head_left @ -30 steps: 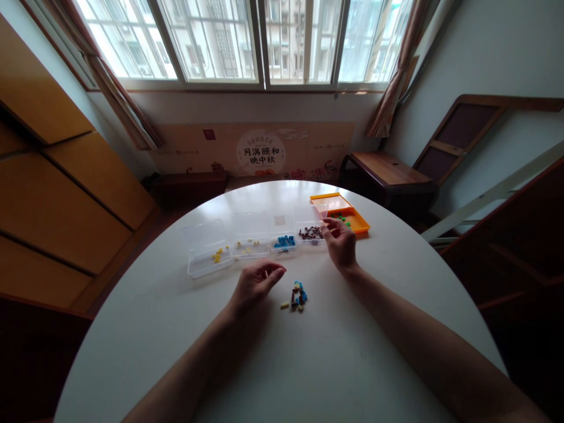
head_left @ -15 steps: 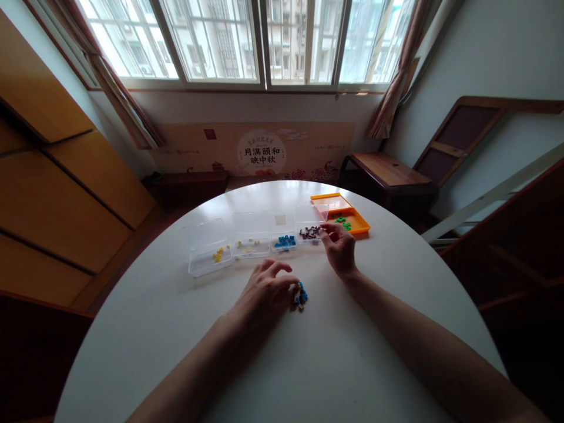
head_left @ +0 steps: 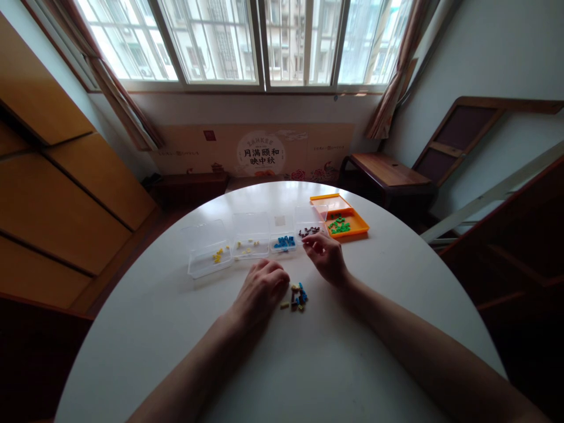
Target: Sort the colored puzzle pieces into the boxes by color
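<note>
Beads mostly sit sorted in your boxes [head_left: 251,238]; a small pile [head_left: 298,296] remains by your curled left hand [head_left: 262,288], grip unclear, right hand [head_left: 326,255] loosely bent, apparently empty.

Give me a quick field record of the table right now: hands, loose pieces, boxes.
left hand: curled, fingertips at the loose pile
right hand: on the table, just in front of the brown box; whether it holds anything cannot be told
loose pile: small mixed pieces, between the hands
clear boxes: yellow, pale yellow, blue, brown
orange box: green pieces, far right of the row
table: round, white
</note>
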`<state>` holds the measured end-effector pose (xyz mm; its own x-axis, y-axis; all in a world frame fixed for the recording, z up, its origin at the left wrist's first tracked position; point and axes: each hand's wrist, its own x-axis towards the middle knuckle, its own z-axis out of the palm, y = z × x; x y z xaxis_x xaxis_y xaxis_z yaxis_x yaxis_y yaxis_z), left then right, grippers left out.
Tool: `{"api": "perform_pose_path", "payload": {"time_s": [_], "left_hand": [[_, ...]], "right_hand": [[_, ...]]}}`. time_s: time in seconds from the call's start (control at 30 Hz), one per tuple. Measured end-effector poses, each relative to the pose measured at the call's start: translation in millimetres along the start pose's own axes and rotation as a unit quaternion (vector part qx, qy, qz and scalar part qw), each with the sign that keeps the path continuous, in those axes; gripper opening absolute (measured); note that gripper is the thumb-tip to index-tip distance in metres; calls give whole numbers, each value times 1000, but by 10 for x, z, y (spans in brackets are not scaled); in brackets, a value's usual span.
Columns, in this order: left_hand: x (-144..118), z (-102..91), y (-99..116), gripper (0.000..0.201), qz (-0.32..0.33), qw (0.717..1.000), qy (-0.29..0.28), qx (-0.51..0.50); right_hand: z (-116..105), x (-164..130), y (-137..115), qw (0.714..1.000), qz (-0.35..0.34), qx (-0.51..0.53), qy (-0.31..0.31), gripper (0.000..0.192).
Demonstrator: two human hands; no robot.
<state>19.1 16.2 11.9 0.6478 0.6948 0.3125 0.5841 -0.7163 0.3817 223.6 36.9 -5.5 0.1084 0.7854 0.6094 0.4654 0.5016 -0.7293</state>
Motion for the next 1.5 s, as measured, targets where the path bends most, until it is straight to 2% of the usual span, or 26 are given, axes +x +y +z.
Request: {"api": "perform_pose_path", "payload": {"time_s": [0.13,0.23,0.37,0.5,0.83,1.07,1.17,1.27,1.4,1.5], "left_hand": [[6,-1,-1,15,-18,1000,-4,-5],[11,4,-43,14,-38,998,22,-53],[29,-10,-138,16,-92,978,68,-172],[50,-32,-177,21,-151,952,79,-256],[79,-19,-118,27,-175,940,83,-281],[68,31,-116,31,-191,930,132,-286],[41,29,-117,31,-201,931,134,-272],[5,16,-120,30,-194,940,126,-251],[-37,3,-126,25,-157,959,126,-201],[-53,-17,-123,23,-137,967,116,-180]], "right_hand": [[41,-66,-67,995,-48,7,-90,11],[70,-109,-92,990,-74,12,-120,13],[101,-141,-137,986,-98,19,-130,12],[128,-154,-191,979,-138,-4,-149,7],[125,-140,-247,968,-213,-67,-113,17],[126,-114,-206,970,-191,-97,-113,18],[119,-78,-191,975,-164,-100,-110,13],[130,-25,-177,981,-116,-109,-114,8],[190,98,-134,973,-81,-143,-165,6],[251,235,-89,976,-54,-152,-149,6]]}}
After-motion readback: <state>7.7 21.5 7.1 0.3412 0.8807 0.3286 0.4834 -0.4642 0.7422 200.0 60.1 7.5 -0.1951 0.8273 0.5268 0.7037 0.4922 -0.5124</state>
